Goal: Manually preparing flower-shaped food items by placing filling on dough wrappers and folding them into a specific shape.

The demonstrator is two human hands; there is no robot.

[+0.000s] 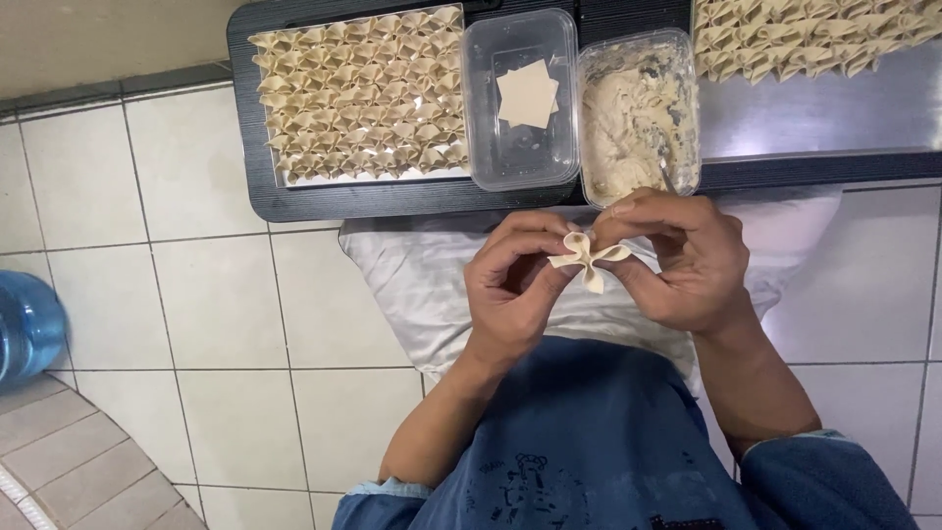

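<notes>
A pale folded dumpling wrapper (586,257) is pinched between both my hands over my lap. My left hand (512,285) grips its left side with thumb and fingers. My right hand (677,257) holds its right side. Just beyond them, a clear tub of beige filling (638,113) with a utensil in it stands beside a clear tub (491,147) holding a few square wrappers (528,95). A dark tray (257,186) at the left carries several rows of folded dumplings (358,93).
More folded dumplings (805,34) lie on a metal surface (824,113) at the upper right. A white cloth (412,285) covers my lap. A blue water bottle (25,324) stands on the tiled floor at the far left.
</notes>
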